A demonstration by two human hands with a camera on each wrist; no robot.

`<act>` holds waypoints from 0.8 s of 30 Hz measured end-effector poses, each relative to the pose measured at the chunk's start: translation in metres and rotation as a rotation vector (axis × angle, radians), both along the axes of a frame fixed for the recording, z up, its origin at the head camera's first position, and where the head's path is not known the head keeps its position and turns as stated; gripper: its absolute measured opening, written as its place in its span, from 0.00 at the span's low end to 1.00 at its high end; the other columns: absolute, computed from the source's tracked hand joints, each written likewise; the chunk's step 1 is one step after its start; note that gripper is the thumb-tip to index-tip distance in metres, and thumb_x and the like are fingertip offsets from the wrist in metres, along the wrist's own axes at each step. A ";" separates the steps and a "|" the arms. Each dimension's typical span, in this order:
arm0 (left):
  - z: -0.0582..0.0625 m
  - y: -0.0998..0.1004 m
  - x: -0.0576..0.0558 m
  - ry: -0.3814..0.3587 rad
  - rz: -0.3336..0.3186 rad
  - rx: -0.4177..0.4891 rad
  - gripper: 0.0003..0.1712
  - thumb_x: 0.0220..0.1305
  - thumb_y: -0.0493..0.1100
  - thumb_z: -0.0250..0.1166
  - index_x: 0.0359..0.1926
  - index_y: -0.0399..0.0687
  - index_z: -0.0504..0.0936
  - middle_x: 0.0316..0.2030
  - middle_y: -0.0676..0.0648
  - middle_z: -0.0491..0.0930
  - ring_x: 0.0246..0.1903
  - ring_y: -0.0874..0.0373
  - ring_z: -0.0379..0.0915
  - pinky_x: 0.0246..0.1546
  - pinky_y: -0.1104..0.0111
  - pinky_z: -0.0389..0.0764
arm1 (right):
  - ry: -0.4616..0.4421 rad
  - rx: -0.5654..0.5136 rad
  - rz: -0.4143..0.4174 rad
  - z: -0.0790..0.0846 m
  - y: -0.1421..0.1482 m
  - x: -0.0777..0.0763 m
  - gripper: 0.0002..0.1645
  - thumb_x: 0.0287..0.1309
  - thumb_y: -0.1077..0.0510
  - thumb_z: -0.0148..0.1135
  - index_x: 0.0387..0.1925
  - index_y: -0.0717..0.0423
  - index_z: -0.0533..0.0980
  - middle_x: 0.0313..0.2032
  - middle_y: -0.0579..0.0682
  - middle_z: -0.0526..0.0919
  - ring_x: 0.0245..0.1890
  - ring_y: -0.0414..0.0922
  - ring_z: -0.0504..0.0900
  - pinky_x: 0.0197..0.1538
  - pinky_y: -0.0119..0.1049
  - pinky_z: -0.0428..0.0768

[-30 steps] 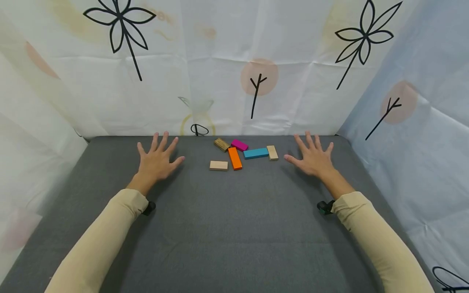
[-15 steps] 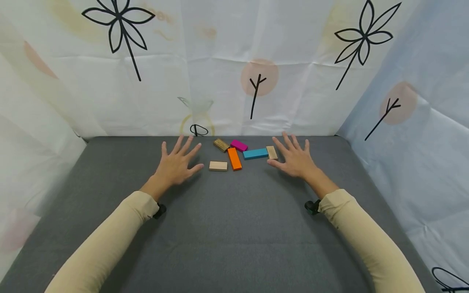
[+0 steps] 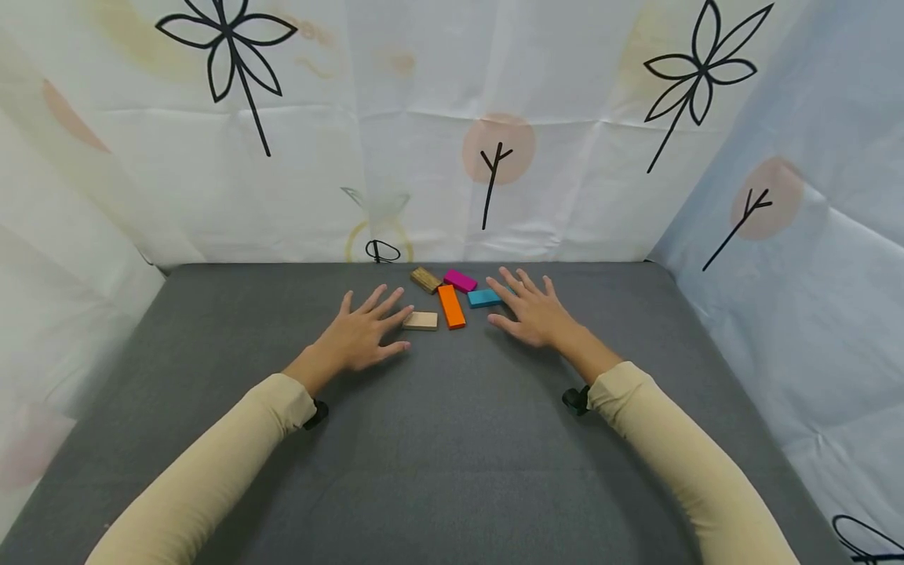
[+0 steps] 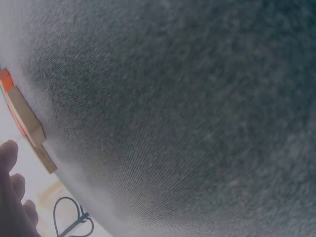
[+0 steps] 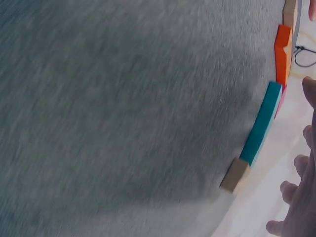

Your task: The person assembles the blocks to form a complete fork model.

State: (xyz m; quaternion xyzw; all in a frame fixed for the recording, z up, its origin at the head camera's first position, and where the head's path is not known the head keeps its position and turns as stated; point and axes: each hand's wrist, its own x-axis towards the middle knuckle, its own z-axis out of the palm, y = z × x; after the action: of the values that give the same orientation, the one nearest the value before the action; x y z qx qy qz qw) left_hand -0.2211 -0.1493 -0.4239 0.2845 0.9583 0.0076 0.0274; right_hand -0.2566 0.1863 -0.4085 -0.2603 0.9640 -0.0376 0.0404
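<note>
My left hand, fingers straight and spread, hovers just left of a pale wooden block. One fingertip overlaps that block's edge; I cannot tell whether it touches. On the right, my other hand is spread over the end of a blue block and holds nothing. It hides a second pale block, which the right wrist view shows at the end of the blue one. Between the hands lie an orange block, a magenta block and a brown block.
A dark grey cloth covers the table. White printed fabric hangs as a wall along its back edge, and more fabric hangs at the right side. A dark wrist camera sits under the right cuff.
Both hands have moved inward toward the blocks, the left one rightward and the right one leftward. The right hand now covers the right pale block. The blocks have stayed in place.
</note>
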 end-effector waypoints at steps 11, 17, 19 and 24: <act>-0.001 0.003 0.005 -0.064 -0.051 -0.011 0.42 0.72 0.68 0.49 0.78 0.56 0.57 0.77 0.45 0.50 0.76 0.44 0.43 0.68 0.34 0.46 | -0.071 0.025 0.125 -0.007 -0.027 0.003 0.43 0.72 0.33 0.45 0.79 0.43 0.49 0.78 0.52 0.47 0.77 0.57 0.46 0.71 0.68 0.45; -0.001 0.003 0.007 -0.111 -0.059 -0.015 0.43 0.72 0.68 0.49 0.78 0.53 0.54 0.77 0.46 0.51 0.76 0.43 0.45 0.68 0.34 0.46 | -0.183 0.008 0.194 -0.006 -0.037 0.004 0.44 0.70 0.34 0.49 0.79 0.45 0.51 0.78 0.49 0.47 0.78 0.54 0.44 0.71 0.67 0.45; 0.000 0.003 0.007 -0.123 -0.062 -0.011 0.44 0.72 0.68 0.50 0.79 0.53 0.53 0.77 0.46 0.51 0.76 0.43 0.45 0.68 0.34 0.46 | -0.217 0.007 0.210 -0.005 -0.040 0.003 0.45 0.69 0.34 0.52 0.79 0.47 0.52 0.78 0.49 0.48 0.78 0.53 0.44 0.72 0.65 0.45; 0.001 0.003 0.007 -0.136 -0.066 0.007 0.44 0.71 0.68 0.50 0.78 0.53 0.54 0.77 0.47 0.52 0.76 0.44 0.44 0.69 0.35 0.45 | -0.232 0.025 0.221 -0.004 -0.044 0.003 0.48 0.66 0.34 0.55 0.78 0.50 0.54 0.78 0.48 0.50 0.78 0.51 0.44 0.73 0.62 0.44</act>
State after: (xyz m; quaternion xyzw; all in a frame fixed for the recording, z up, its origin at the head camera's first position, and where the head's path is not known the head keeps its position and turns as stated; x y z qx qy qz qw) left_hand -0.2138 -0.1467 -0.4226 0.3151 0.9442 0.0292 0.0918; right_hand -0.2538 0.1419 -0.4129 -0.3579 0.9188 -0.0508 0.1587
